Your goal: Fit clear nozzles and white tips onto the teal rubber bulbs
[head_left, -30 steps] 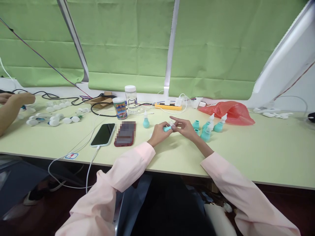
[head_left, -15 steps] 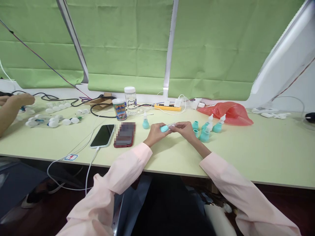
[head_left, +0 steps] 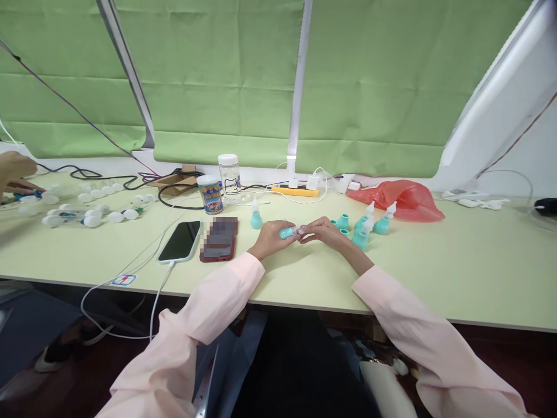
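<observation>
My left hand point(head_left: 270, 238) is closed around the teal bulb of a nasal aspirator point(head_left: 286, 233), which lies tilted with its clear tip pointing right. At that tip the fingers of my right hand point(head_left: 328, 233) are pinched together, partly hiding it. To the left of my hands, a finished-looking nasal aspirator with a clear tip point(head_left: 256, 219) stands upright on the table. Just beyond my right hand are several teal bulbs without tips point(head_left: 343, 220), partly covered by it. Beside them stand several aspirators with clear tips point(head_left: 383, 224).
Left of my hands lie a red-cased phone point(head_left: 219, 239) and a charging phone point(head_left: 180, 241). Behind are a patterned can point(head_left: 210, 195), a clear bottle point(head_left: 230, 177), a yellow power strip point(head_left: 295, 190) and a red plastic bag point(head_left: 398, 200). Another person's hand point(head_left: 17, 168) works at far left.
My left hand has turned slightly around the bulb, and my right fingers have shifted and straightened a little at the tip. The other person's hand has moved left.
</observation>
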### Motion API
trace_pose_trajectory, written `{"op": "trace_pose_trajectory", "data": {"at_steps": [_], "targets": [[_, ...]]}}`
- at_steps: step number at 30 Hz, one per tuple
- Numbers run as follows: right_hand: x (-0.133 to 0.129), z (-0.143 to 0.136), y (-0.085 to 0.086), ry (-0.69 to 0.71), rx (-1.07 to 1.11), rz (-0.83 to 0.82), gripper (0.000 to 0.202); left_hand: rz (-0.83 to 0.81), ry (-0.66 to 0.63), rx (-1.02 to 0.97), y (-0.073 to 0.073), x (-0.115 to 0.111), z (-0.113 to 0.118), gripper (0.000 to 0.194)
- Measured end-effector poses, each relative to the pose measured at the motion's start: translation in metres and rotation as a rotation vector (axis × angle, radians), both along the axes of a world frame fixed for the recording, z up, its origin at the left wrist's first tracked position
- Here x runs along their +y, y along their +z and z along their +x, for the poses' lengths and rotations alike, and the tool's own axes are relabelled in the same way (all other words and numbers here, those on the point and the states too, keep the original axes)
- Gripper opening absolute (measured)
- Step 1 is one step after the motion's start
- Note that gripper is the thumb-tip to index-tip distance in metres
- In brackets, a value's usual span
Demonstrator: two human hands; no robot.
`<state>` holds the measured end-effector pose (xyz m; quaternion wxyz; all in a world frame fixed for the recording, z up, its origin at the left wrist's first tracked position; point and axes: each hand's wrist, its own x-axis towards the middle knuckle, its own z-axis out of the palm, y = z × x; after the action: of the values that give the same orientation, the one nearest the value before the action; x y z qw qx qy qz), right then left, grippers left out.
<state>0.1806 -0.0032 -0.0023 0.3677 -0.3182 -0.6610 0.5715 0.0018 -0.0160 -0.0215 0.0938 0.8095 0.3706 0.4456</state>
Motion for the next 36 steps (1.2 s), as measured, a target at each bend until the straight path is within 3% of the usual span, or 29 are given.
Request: {"op": "trace_pose_trajectory", "data": {"at_steps": [11,18,24,29,36], "targets": [[-0.0007,-0.0018,-0.0014,0.056,0.000,-0.085,0.024,0.111,0.018,0.098,-0.0008,-0.0010,0.0006,0.025],[-0.0038,-0.0069,-0.0051,-0.002,0.070,0.016,0.022,0.122,0.073,0.057,0.0007,-0.0029,0.0024,0.021],[-0.0055,-0.0078,-0.0053,-0.060,0.021,0.165,0.023,0.012,0.075,-0.055,0.0025,-0.0033,0.0034,0.026],[-0.0075,-0.0073,-0.0014,-0.043,-0.102,0.273,0.024,-0.156,-0.001,-0.085,0.0034,-0.0017,0.0026,0.023],[-0.0081,-0.0082,-0.0028,0.028,0.037,0.136,0.029,-0.287,-0.092,-0.194,0.0084,0.0010,-0.0004,0.024]]}}
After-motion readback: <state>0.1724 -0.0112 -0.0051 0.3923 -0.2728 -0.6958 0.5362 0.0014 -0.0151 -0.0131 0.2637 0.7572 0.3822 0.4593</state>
